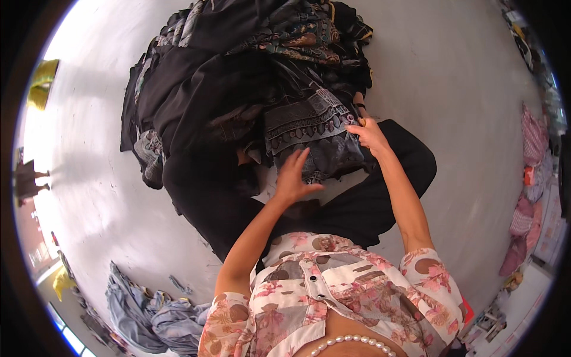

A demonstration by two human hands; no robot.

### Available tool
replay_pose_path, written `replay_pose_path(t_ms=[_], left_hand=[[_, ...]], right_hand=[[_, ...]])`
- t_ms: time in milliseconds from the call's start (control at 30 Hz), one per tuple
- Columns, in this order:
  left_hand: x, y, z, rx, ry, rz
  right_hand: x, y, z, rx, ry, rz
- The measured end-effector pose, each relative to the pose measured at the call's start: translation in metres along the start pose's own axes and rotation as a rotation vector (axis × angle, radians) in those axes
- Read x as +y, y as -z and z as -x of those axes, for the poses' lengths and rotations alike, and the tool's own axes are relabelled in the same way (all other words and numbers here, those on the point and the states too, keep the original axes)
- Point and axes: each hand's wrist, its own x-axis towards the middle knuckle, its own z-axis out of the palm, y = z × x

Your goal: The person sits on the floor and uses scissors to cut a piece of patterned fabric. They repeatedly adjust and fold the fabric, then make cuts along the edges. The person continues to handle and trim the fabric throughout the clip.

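Note:
A dark garment (306, 128) with grey and pink patterned bands is spread over my lap and the floor between my bent knees. At its right edge my right hand (370, 135) is closed, with the thumb pointing left over the patterned cloth. Something small and orange shows by those fingers, too small to name. My left hand (292, 181) hovers near the garment's lower edge, fingers apart and slightly blurred, holding nothing. The garment runs into a large heap of black clothes (202, 77), some with colourful printed bands.
I sit on a smooth grey floor (452, 77) in black trousers. Bluish-grey clothes (143, 315) lie in a pile at the lower left. Pink checked bundles (523, 214) line the right side. A yellow thing (43, 83) stands at the far left.

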Motion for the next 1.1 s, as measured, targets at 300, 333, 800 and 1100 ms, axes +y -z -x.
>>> replay_pose_path(t_ms=[300,333,800,1100], left_hand=[[0.021,-0.001,-0.058,0.396,0.561,1.182],[0.030,0.022,-0.067,0.601,0.541,1.556],[-0.032,0.173,-0.090,0.507,0.091,1.758],[0.016,0.113,-0.057,0.621,0.330,0.713]], right_hand=[[-0.091,-0.094,0.028,-0.310,0.426,-0.223],[-0.093,-0.092,0.022,-0.328,0.487,-0.260],[-0.019,-0.145,0.085,-0.325,0.498,-0.584],[-0.108,-0.130,0.101,-0.281,0.444,-0.899]])
